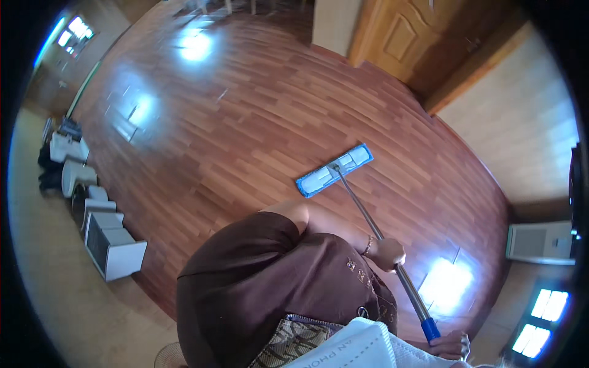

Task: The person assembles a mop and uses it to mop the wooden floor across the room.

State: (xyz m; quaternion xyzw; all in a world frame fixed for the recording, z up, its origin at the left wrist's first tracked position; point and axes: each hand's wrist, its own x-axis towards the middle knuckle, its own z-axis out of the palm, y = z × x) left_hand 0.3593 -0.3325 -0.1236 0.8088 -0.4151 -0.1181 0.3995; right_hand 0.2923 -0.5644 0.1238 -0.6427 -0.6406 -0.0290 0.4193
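A flat mop with a blue-edged, pale rectangular head [316,181] lies on the wood-plank floor [264,116] ahead of me. Its silver pole [363,210] slants down to the right toward my body. My left hand [389,254], with a bracelet at the wrist, comes across from the brown sleeve and wraps round the middle of the pole. Lower down, close to me, my right hand [451,346] is closed at the pole's top end, by the blue grip [431,330]. Part of that hand is cut off by the lower rim of the view.
Along the left wall stand several pale chairs or cabinets [116,245]. A wooden door [411,37] with its frame is at the upper right. A white cabinet-like unit [540,243] stands at the far right. Furniture legs [228,7] show at the top. Bright reflections [448,282] lie on the floor.
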